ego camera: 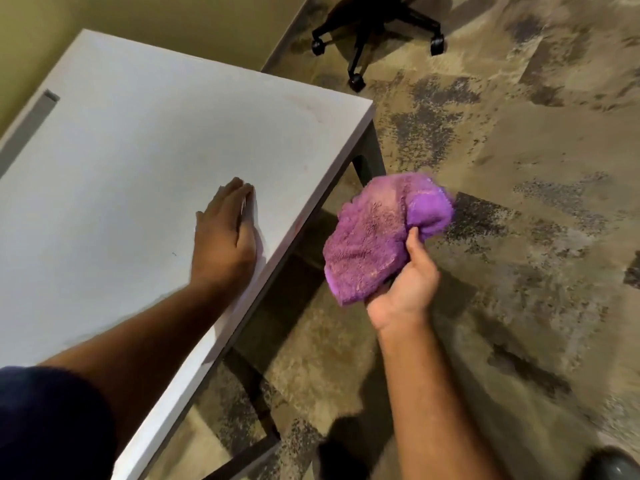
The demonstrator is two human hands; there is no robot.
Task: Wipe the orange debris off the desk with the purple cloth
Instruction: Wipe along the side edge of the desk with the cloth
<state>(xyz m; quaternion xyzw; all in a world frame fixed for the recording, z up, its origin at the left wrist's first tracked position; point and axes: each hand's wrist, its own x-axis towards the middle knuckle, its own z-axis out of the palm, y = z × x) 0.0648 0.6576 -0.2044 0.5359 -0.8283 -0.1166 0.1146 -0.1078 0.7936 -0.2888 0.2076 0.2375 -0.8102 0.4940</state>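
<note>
A fluffy purple cloth (377, 233) is bunched in my right hand (407, 285), held palm-up in the air beyond the desk's right edge, over the carpet. My left hand (223, 237) lies flat, palm down, on the white desk (121, 174) close to that edge, fingers together and holding nothing. A faint reddish-orange smear (300, 223) shows on the desk's edge just right of my left hand. I see no other orange debris on the desktop.
The desk stands on dark metal legs (367, 157). A slot (48, 102) is cut near its far left side. A black wheeled office chair base (374, 32) sits on the patterned carpet beyond the desk. An olive wall runs behind.
</note>
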